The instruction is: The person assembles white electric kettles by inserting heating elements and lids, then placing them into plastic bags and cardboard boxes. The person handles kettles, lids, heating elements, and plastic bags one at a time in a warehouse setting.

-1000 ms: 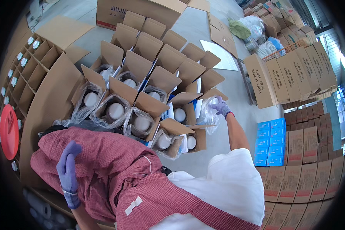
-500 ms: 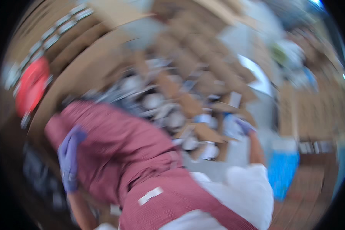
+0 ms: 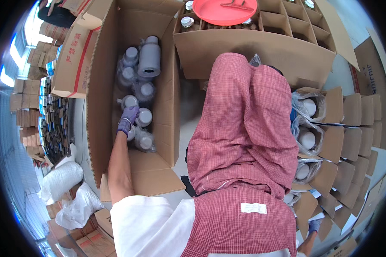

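Note:
Inside a tall open carton (image 3: 162, 155), my left hand (image 3: 128, 119) in a purple glove has its fingers closed against a white-topped bottle (image 3: 129, 102). Around it stand several similar bottles, some in clear plastic bags, such as a bagged bottle (image 3: 146, 91) and a white-capped one (image 3: 144, 117). A grey cylinder with a white cap (image 3: 150, 60) leans at the carton's far end. At the lower right, my right hand (image 3: 315, 225), also gloved, is partly hidden among the small open boxes (image 3: 330, 143); its fingers are hard to make out.
Ahead of my knees, a divided carton (image 3: 253, 47) holds several silver-capped bottles and a red plastic tray (image 3: 225, 10). White-lidded items in plastic (image 3: 306, 139) sit in the small boxes at right. Stacked cartons (image 3: 32, 100) and white sacks (image 3: 62, 180) stand at left.
The view has swung round from a blurred one. My left hand has gone from beside my lap into the tall carton. My right hand stays by the small boxes.

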Motion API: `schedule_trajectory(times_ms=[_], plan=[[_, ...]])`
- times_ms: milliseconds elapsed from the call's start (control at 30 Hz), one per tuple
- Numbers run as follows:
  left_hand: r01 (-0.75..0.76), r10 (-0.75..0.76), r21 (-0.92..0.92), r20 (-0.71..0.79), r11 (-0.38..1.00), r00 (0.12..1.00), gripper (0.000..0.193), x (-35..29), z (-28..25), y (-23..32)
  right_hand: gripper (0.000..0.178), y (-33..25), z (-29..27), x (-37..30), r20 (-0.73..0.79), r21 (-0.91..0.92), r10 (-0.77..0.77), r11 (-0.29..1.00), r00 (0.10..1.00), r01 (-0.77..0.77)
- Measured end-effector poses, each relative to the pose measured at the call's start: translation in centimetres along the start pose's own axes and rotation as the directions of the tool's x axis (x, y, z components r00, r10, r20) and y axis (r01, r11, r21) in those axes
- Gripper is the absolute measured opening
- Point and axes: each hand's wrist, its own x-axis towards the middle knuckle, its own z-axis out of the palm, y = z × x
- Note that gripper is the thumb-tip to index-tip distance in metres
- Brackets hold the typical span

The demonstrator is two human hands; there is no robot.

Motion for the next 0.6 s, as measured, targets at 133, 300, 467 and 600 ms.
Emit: schedule_trajectory(times_ms=[133, 300, 467, 600], plan=[[0.108, -0.002, 0.374, -0.274, 0.921, 0.962, 0.033, -2.6, 0.8, -6.2, 0.037, -6.2, 2.1, 2.0, 0.06, 0.216, -0.075, 0.975, 0.995, 0.061], [0.338, -0.115, 0.535, -0.406, 0.774, 0.907, 0.043, -3.3, -3.2, -9.0, 0.016, -12.1, -6.4, -3.1, 0.022, -0.06, 0.383, 0.923, 0.924, -0.381], [0.477, -0.247, 0.477, -0.467, 0.738, 0.849, 0.066, 0.9, -1.9, -12.8, 0.034, -15.6, -21.4, -0.2, -0.347, -0.332, 0.056, 0.926, 0.936, -0.178], [-0.124, -0.116, -0.294, -0.68, 0.948, 0.724, 0.086, 10.5, -1.4, -11.2, 0.052, -32.4, -26.3, -4.2, -0.321, -0.31, -0.136, 0.95, 0.937, 0.032]])
